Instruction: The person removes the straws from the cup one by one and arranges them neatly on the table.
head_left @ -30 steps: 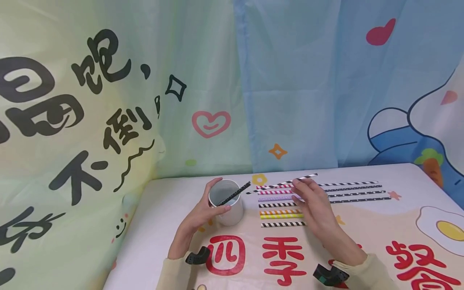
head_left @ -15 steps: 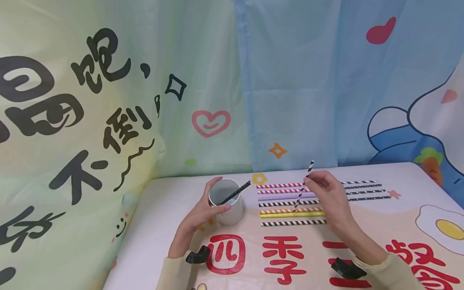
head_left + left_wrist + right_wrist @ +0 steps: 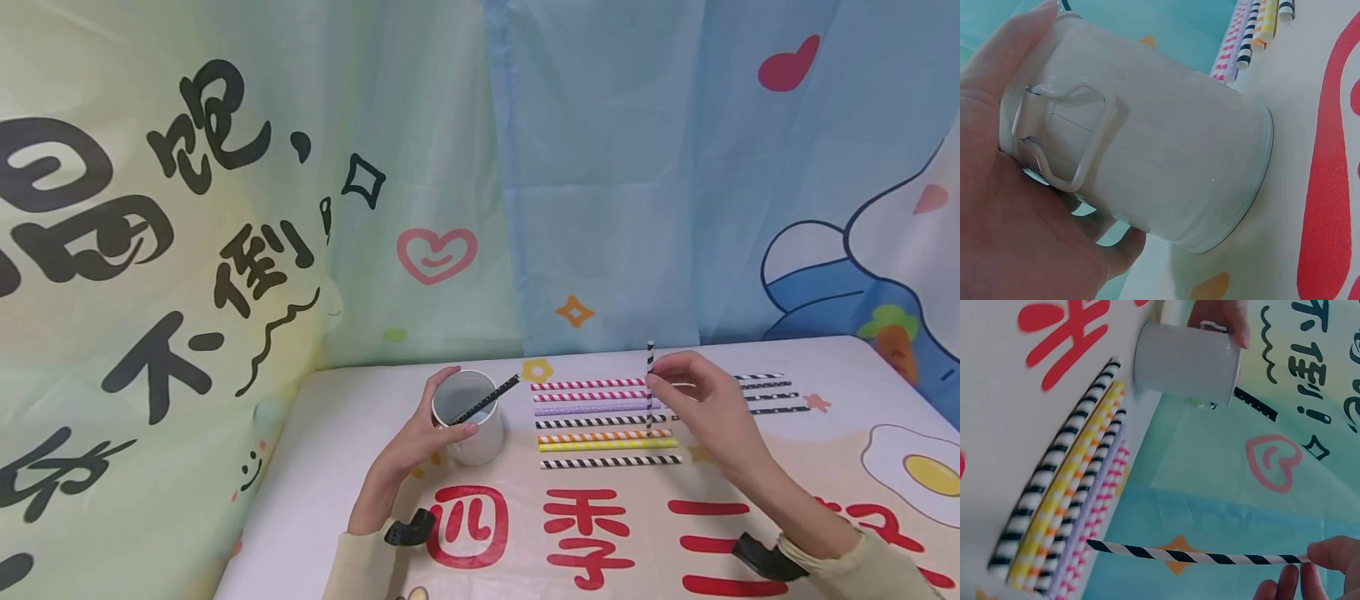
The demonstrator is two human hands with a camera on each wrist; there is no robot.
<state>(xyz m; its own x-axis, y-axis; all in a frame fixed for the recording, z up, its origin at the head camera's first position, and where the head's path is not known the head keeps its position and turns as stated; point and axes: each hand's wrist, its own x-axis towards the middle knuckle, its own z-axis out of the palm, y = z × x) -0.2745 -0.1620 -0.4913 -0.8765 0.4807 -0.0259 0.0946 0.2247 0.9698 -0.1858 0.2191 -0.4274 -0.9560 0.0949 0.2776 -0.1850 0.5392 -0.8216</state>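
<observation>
My left hand (image 3: 408, 450) grips a white mug (image 3: 482, 440), thumb near its rim. The left wrist view shows the mug's wire-like handle (image 3: 1105, 134) beside the palm. One black paper straw with white dots (image 3: 491, 398) leans inside the mug, its upper end sticking out. Between thumb and fingertips, my right hand (image 3: 708, 408) pinches a black-and-white striped paper straw (image 3: 1197, 557) near its upper end. That straw stands nearly upright above the row of straws. Whether its lower end touches them I cannot tell.
Pink (image 3: 577, 385), purple (image 3: 570, 409), orange, yellow (image 3: 600, 446) and black striped straws (image 3: 600, 462) lie side by side right of the mug. More dark straws (image 3: 780, 408) lie farther right, partly behind my right hand. A printed cloth (image 3: 600, 517) covers the table; a curtain (image 3: 600, 167) hangs behind.
My right hand has moved right and turned the striped straw from nearly level to upright. The left hand and mug have stayed in place.
</observation>
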